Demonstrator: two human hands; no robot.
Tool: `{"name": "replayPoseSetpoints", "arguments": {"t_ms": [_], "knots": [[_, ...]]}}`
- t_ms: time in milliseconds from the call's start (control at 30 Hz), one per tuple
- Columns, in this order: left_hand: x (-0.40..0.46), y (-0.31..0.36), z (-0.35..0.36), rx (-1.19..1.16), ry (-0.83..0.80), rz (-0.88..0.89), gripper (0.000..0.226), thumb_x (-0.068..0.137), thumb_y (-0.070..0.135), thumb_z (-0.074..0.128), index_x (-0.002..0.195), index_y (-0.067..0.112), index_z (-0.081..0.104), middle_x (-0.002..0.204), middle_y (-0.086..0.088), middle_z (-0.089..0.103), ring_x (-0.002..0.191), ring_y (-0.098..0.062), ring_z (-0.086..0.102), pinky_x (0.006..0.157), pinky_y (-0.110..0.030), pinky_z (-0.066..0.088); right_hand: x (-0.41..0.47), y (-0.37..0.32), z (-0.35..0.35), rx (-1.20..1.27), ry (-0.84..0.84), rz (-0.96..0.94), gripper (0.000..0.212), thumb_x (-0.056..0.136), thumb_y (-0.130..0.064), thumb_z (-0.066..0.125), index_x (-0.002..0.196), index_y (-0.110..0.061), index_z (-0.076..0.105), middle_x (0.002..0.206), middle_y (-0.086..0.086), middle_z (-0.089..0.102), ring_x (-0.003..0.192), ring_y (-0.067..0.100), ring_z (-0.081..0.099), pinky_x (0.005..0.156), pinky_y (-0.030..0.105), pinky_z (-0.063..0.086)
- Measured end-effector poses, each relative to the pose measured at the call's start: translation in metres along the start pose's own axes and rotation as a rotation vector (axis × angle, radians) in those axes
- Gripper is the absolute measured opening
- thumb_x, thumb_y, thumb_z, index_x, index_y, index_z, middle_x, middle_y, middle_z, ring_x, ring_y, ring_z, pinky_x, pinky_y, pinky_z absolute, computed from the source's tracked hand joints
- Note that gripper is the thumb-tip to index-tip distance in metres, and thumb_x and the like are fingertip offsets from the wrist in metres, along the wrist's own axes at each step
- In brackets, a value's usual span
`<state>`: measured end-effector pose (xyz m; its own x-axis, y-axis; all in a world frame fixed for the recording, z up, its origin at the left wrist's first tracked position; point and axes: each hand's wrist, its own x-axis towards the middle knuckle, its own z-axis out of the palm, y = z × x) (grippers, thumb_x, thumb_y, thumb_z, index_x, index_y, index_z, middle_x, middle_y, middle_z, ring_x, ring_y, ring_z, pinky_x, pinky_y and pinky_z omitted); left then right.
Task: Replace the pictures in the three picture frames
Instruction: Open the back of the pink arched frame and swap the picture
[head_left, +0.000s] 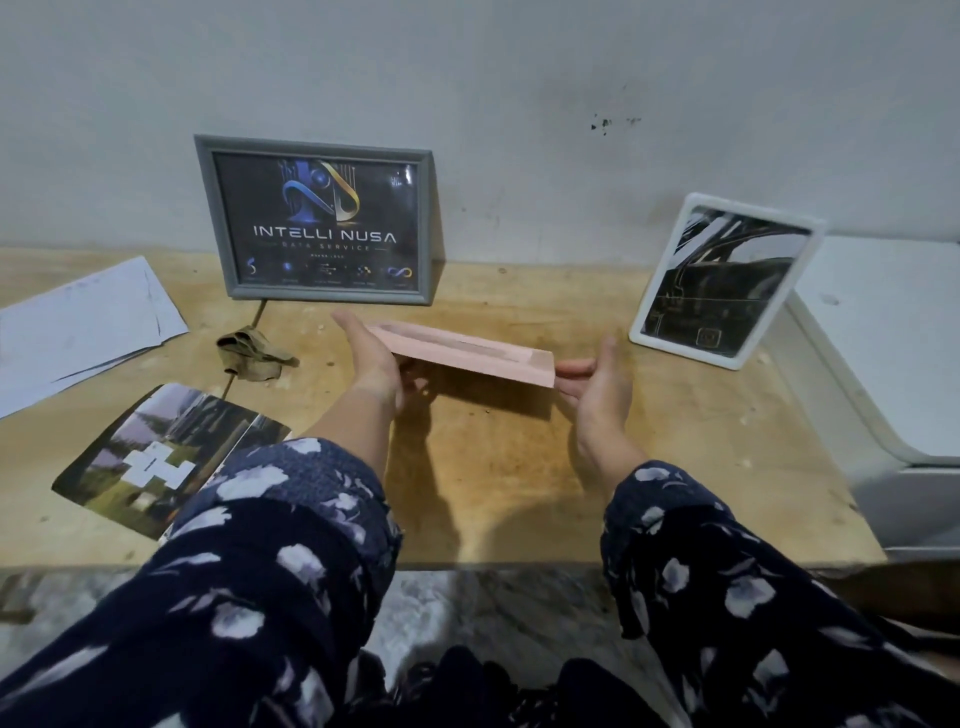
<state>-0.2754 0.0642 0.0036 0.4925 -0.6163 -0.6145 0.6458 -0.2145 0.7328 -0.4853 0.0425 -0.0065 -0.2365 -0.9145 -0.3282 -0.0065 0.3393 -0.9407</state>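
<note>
A pink picture frame (470, 353) hangs nearly flat above the wooden table, held between both hands. My left hand (371, 358) supports its left end with fingers under it. My right hand (597, 382) supports the right end, fingers straight beneath the corner. A grey frame (317, 221) with a dark "INTELLI NUSA" picture stands upright at the back, leaning by the wall. A white frame (724, 283) with a dark picture stands tilted at the right. Loose photo prints (161, 457) lie at the left front, partly under my left sleeve.
White paper sheets (83, 325) lie at the far left. A crumpled brownish cloth (252, 353) sits below the grey frame. A white box-like appliance (893, 364) borders the table on the right. The table's front edge (493, 564) runs below my forearms.
</note>
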Motion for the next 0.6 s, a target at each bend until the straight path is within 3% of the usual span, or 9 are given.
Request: {"name": "replayPoseSetpoints", "arguments": {"t_ms": [67,133,200,333,433,600], "knots": [[-0.002,0.001,-0.002,-0.018,-0.019,-0.015,0.097,0.078,0.087,0.014,0.117,0.011,0.06,0.09,-0.012,0.069,0.087,-0.027,0.066,0.074,-0.036,0.056,-0.001,0.002,0.002,-0.021,-0.029,0.034,0.07,0.096,-0.061,0.022,0.074,-0.012,0.069,0.073,0.005,0.073,0.072,0.021,0.072,0.084,0.045,0.056],[-0.004,-0.001,-0.005,-0.025,-0.01,-0.022,0.096,0.075,0.088,0.019,0.126,0.013,0.055,0.099,-0.013,0.071,0.091,-0.03,0.069,0.08,-0.043,0.058,-0.003,0.004,0.005,-0.06,-0.061,0.06,0.069,0.098,-0.057,0.021,0.081,-0.008,0.067,0.073,0.009,0.073,0.068,0.022,0.072,0.079,0.043,0.058],[0.002,-0.008,-0.01,-0.005,0.088,0.009,0.078,0.082,0.074,0.027,0.133,0.017,0.044,0.103,-0.016,0.069,0.089,-0.033,0.069,0.078,-0.049,0.058,-0.007,0.005,0.011,-0.103,-0.096,0.082,0.07,0.098,-0.056,0.018,0.083,-0.006,0.064,0.069,0.012,0.072,0.063,0.025,0.071,0.076,0.045,0.059],[0.005,-0.017,-0.022,0.012,0.204,0.062,0.055,0.085,0.041,0.028,0.129,0.015,0.049,0.106,-0.017,0.066,0.086,-0.031,0.066,0.062,-0.038,0.056,-0.019,0.01,0.025,-0.153,-0.183,0.105,0.068,0.098,-0.057,0.018,0.08,-0.006,0.059,0.06,0.014,0.069,0.058,0.03,0.07,0.073,0.051,0.058],[0.006,-0.022,-0.029,0.05,0.261,0.078,0.045,0.088,0.023,0.026,0.129,0.016,0.041,0.105,-0.017,0.061,0.087,-0.031,0.064,0.072,-0.044,0.057,-0.027,0.016,0.033,-0.198,-0.222,0.121,0.064,0.096,-0.059,0.02,0.082,-0.008,0.056,0.059,0.014,0.069,0.056,0.03,0.07,0.068,0.048,0.06],[0.017,-0.029,-0.051,0.181,0.278,0.102,0.043,0.09,0.019,0.026,0.128,0.019,0.046,0.104,-0.015,0.062,0.087,-0.03,0.064,0.074,-0.043,0.056,-0.021,0.02,0.031,-0.668,-0.122,-0.095,0.04,0.099,-0.04,0.028,0.088,-0.017,0.059,0.08,0.006,0.067,0.061,0.02,0.064,0.058,0.035,0.054]]}}
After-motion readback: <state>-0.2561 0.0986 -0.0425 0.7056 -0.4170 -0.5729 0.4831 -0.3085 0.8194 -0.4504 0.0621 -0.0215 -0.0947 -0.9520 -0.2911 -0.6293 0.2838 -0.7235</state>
